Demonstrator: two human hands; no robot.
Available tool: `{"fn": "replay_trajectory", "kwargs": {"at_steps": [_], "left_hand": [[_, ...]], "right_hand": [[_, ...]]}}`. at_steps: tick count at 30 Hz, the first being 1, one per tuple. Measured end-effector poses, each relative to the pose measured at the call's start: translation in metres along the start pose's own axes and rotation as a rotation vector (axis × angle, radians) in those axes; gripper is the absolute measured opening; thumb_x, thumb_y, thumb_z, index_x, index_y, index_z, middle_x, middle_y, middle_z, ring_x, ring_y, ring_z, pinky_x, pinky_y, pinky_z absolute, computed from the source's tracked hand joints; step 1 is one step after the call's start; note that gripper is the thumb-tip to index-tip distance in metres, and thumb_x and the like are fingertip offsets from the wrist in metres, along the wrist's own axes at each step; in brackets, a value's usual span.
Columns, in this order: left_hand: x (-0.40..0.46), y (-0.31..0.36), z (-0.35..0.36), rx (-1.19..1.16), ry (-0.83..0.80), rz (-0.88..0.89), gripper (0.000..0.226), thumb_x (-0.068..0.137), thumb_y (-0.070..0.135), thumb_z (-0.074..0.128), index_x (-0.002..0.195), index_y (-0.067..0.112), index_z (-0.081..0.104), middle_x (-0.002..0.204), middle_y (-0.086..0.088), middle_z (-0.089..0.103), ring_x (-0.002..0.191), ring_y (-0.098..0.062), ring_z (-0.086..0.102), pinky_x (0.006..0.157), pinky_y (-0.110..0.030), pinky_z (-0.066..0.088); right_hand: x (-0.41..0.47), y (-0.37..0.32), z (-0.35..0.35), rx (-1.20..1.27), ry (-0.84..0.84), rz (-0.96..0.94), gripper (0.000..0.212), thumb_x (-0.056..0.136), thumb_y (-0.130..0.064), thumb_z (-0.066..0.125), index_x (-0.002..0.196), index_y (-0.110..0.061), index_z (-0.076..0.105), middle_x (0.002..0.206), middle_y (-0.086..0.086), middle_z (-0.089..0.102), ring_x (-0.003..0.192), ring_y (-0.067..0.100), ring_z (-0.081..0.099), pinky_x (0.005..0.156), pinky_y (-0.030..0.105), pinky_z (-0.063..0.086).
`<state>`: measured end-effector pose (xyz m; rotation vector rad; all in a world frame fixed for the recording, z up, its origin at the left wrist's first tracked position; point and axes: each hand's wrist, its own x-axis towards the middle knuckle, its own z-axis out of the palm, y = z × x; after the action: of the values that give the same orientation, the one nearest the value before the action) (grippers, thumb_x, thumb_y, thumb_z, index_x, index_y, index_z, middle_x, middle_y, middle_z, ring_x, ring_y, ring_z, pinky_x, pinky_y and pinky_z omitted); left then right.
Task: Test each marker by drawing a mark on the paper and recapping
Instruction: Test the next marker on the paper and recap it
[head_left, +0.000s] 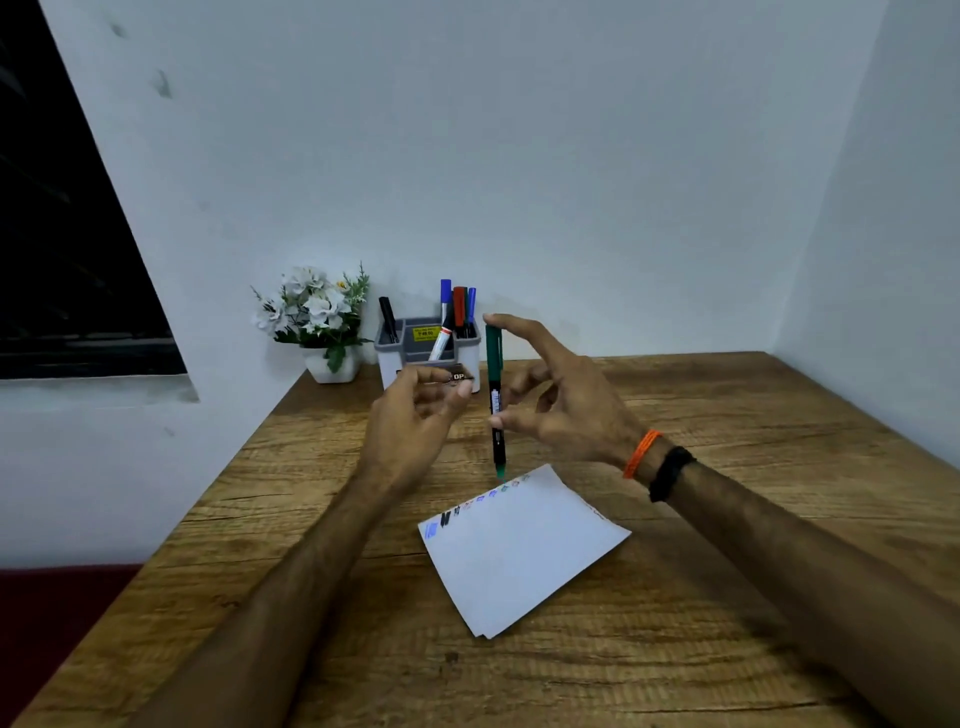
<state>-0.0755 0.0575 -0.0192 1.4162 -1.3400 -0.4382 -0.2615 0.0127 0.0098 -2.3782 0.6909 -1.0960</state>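
Observation:
A green marker (494, 395) stands upright above the far corner of the white paper (524, 556), its green clip cap on top. My right hand (561, 405) holds it, index fingertip on the cap's top and thumb against the barrel. My left hand (415, 421) hovers just left of the marker with fingers loosely curled, holding nothing and not touching it. Several coloured test marks (475, 503) run along the paper's far left edge. A grey holder (470, 353) at the back holds several markers: black, blue, red and a white one.
A wooden table (727, 597) carries everything. A small white pot of artificial flowers (322, 322) stands left of the holder against the wall. White walls close the back and right sides. A dark window is at the far left.

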Motion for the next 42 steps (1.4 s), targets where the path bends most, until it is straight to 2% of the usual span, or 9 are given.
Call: {"fn": "replay_trajectory", "kwargs": {"at_steps": [3,5,9,11,16,23,33,39,42], "left_hand": [[0.007,-0.018,-0.005,0.397,-0.039,-0.007,0.055,0.087,0.052,0.058,0.128,0.015,0.056,0.128,-0.003,0.061,0.117,-0.018,0.056,0.095,-0.032,0.045],[0.014,-0.030,-0.006,0.591,-0.066,-0.010,0.061,0.089,0.058,0.053,0.133,0.015,0.054,0.136,-0.006,0.057,0.123,-0.023,0.052,0.101,-0.036,0.042],[0.026,-0.047,-0.002,0.784,-0.174,-0.035,0.068,0.087,0.069,0.041,0.136,0.023,0.050,0.145,-0.004,0.048,0.133,-0.024,0.041,0.108,-0.046,0.032],[0.029,-0.051,-0.001,0.834,-0.219,-0.041,0.066,0.089,0.069,0.037,0.139,0.027,0.047,0.151,-0.003,0.040,0.139,-0.023,0.033,0.111,-0.048,0.025],[0.031,-0.057,-0.001,0.867,-0.238,-0.027,0.065,0.090,0.070,0.031,0.139,0.029,0.046,0.153,-0.002,0.037,0.142,-0.021,0.029,0.113,-0.047,0.019],[0.033,-0.061,0.000,0.875,-0.238,-0.031,0.066,0.090,0.070,0.028,0.140,0.030,0.044,0.155,-0.002,0.033,0.142,-0.021,0.026,0.114,-0.047,0.016],[0.033,-0.060,0.001,0.879,-0.253,-0.050,0.067,0.090,0.070,0.027,0.141,0.030,0.042,0.156,-0.002,0.031,0.143,-0.021,0.024,0.115,-0.047,0.015],[0.032,-0.059,0.000,0.885,-0.260,-0.059,0.067,0.090,0.071,0.027,0.142,0.030,0.041,0.156,-0.002,0.030,0.144,-0.022,0.023,0.115,-0.047,0.015],[0.032,-0.059,0.001,0.884,-0.259,-0.056,0.068,0.089,0.071,0.026,0.142,0.030,0.041,0.156,-0.002,0.030,0.143,-0.022,0.023,0.115,-0.047,0.015]], "right_hand": [[0.019,0.008,0.001,-0.013,0.016,0.018,0.095,0.072,-0.017,0.085,0.147,-0.042,0.032,0.072,-0.009,0.070,0.073,0.002,0.069,0.064,0.011,0.049],[0.033,0.014,0.003,-0.017,0.032,0.021,0.095,0.072,-0.017,0.085,0.147,-0.042,0.032,0.073,-0.007,0.072,0.074,0.000,0.069,0.068,0.012,0.048],[0.062,0.028,0.005,-0.064,0.109,0.013,0.094,0.072,-0.017,0.084,0.146,-0.043,0.032,0.073,-0.008,0.071,0.075,-0.001,0.067,0.065,0.011,0.046],[0.074,0.036,0.008,-0.090,0.138,0.004,0.094,0.072,-0.019,0.083,0.148,-0.041,0.031,0.075,-0.008,0.072,0.076,0.000,0.068,0.068,0.014,0.050],[0.104,0.050,0.014,-0.122,0.246,-0.015,0.095,0.072,-0.020,0.084,0.148,-0.038,0.031,0.075,-0.009,0.072,0.079,0.002,0.069,0.083,0.031,0.059],[0.140,0.061,0.014,-0.109,0.386,-0.034,0.094,0.073,-0.020,0.082,0.150,-0.034,0.030,0.076,-0.010,0.071,0.081,0.003,0.069,0.089,0.033,0.057],[0.141,0.074,0.030,-0.318,0.301,0.019,0.094,0.076,-0.020,0.077,0.150,-0.042,0.024,0.086,-0.007,0.073,0.084,0.014,0.069,0.083,0.038,0.058],[0.133,0.084,0.039,-0.335,0.202,0.105,0.085,0.078,-0.019,0.078,0.147,-0.039,0.032,0.090,-0.001,0.075,0.088,0.018,0.070,0.086,0.037,0.056],[0.131,0.088,0.041,-0.290,0.218,0.123,0.070,0.081,-0.021,0.076,0.140,-0.037,0.042,0.086,-0.003,0.074,0.088,0.017,0.070,0.089,0.040,0.055]]}}
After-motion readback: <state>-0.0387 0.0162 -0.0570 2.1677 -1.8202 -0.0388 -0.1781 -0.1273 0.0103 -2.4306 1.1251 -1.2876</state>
